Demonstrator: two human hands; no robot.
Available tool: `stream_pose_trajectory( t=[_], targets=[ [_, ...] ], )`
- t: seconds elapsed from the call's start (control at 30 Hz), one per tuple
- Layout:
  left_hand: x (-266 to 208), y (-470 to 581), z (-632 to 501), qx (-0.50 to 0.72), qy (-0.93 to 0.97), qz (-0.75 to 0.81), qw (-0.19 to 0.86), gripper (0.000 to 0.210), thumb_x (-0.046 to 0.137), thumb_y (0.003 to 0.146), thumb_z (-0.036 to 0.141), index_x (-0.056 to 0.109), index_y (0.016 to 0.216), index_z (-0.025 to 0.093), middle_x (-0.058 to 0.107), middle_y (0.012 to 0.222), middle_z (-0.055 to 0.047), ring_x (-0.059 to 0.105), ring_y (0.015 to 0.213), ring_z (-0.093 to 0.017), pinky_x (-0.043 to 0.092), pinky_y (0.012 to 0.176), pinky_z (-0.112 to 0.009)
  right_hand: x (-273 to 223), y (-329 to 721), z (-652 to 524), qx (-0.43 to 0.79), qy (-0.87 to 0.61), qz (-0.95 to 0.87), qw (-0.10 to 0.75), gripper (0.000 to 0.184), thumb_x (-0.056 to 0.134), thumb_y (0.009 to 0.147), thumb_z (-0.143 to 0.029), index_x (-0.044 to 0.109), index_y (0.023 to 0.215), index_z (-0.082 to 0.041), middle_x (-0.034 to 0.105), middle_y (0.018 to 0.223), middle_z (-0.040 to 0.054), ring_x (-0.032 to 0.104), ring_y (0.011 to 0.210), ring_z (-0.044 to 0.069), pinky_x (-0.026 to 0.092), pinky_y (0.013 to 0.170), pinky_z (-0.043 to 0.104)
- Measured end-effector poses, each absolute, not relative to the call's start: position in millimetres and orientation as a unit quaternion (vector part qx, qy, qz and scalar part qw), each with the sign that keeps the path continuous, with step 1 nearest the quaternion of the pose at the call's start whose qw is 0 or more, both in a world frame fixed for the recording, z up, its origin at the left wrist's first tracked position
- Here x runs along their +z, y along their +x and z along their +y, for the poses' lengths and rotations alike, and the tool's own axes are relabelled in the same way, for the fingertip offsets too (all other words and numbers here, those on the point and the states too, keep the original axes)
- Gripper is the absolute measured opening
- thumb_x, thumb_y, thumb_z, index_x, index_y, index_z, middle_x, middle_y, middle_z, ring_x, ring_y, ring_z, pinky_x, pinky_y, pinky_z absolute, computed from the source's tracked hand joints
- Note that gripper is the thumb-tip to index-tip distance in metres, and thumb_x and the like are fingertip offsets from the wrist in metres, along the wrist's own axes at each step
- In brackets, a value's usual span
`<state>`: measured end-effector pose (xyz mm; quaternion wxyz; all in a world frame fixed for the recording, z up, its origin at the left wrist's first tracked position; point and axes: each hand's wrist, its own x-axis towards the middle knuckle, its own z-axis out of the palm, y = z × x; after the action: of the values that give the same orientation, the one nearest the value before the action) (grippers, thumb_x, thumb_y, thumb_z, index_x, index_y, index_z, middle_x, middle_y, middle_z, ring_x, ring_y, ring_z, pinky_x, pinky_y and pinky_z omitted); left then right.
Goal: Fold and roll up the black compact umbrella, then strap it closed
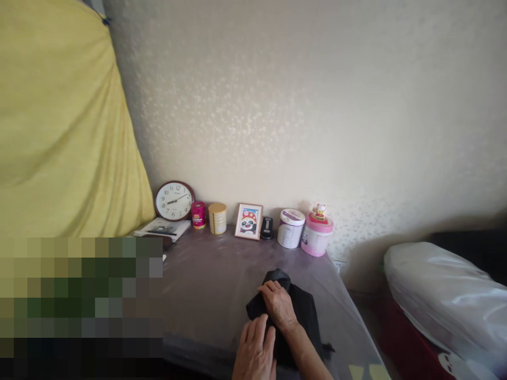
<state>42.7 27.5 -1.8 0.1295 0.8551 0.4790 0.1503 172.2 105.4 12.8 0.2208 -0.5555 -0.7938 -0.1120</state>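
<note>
A piece of black fabric (304,311), partly folded over itself, lies near the front right of the table; its exact kind I cannot make out. My right hand (278,305) rests on its folded upper part, with the fingers curled over and gripping the cloth. Closer to me, my left hand (254,349) is at the fabric's lower left edge. Its fingers are stretched out and slightly bent, with nothing visible in them. My right forearm and left hand hide some of the fabric's near side. A small dark end of it sticks out at the right.
The table (206,285) has a clear cover. Along the wall stand a clock (173,201), a pink tin (198,215), a yellow canister (217,219), a panda picture frame (249,221) and two tubs (291,229). A plastic-wrapped bundle (447,290) is at right; a yellow curtain (63,121) hangs left.
</note>
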Motion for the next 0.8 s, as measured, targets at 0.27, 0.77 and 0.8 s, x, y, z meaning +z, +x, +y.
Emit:
stream_pose_trajectory(
  t=[0.27,0.77,0.8],
  targets=[
    [-80.3,54.8,41.3,0.188,0.859,0.476,-0.008,0.07,0.052,0.076,0.013,0.023,0.138,0.026,0.037,0.14,-0.012,0.037,0.126,-0.03,0.04,0.099,-0.041,13.1,175.3,102.4,-0.075,-0.512,-0.806,0.286,0.021,0.042,0.09,-0.023,0.063,0.089,-0.023,0.066,0.083,0.0017,0.059,0.08,0.015,0.047,0.074,0.027],
    [-92.7,65.8,34.8,0.241,0.818,0.519,-0.065,0.062,0.042,0.079,0.004,0.027,0.134,0.029,0.045,0.134,-0.009,0.04,0.125,-0.025,0.042,0.097,-0.034,-1.6,227.5,157.9,-0.082,-0.559,-0.769,0.301,0.031,0.036,0.09,-0.022,0.063,0.105,-0.017,0.065,0.111,0.01,0.054,0.111,0.022,0.042,0.095,0.042],
    [-92.4,66.6,34.1,0.24,0.815,0.524,-0.056,0.061,0.042,0.08,0.005,0.027,0.134,0.029,0.044,0.134,-0.009,0.039,0.125,-0.025,0.042,0.097,-0.035,1.9,228.0,156.7,-0.085,-0.573,-0.755,0.307,0.031,0.037,0.09,-0.022,0.063,0.106,-0.016,0.064,0.111,0.0112,0.055,0.11,0.023,0.042,0.094,0.043]
  ],
)
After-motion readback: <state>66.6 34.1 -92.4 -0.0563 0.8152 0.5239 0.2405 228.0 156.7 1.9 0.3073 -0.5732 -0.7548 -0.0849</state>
